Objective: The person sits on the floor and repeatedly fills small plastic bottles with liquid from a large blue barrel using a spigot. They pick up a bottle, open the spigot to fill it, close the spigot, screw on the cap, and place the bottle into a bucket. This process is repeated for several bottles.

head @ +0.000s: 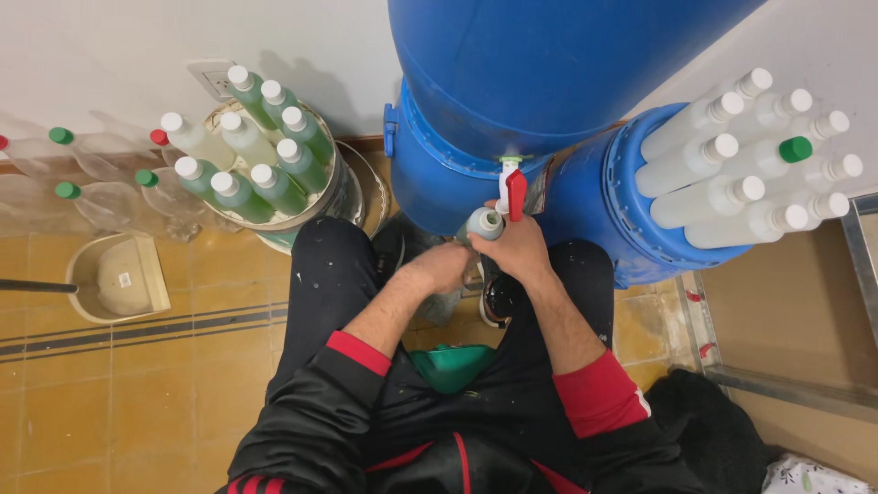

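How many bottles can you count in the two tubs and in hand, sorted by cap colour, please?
White-capped white bottles in the blue tub: 9
Green-capped white bottle in that tub: 1
White-capped greenish bottles in the pale bucket: 9
Uncapped bottle in the right hand: 1
Total: 20

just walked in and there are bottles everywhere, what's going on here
A person seated in black trousers holds a small open-necked plastic bottle under the red-handled white tap of a big blue plastic drum. The right hand grips the bottle near its neck; the left hand steadies it lower down. Capped bottles of green liquid stand in a round tub on the left, and capped white bottles fill a blue tub on the right.
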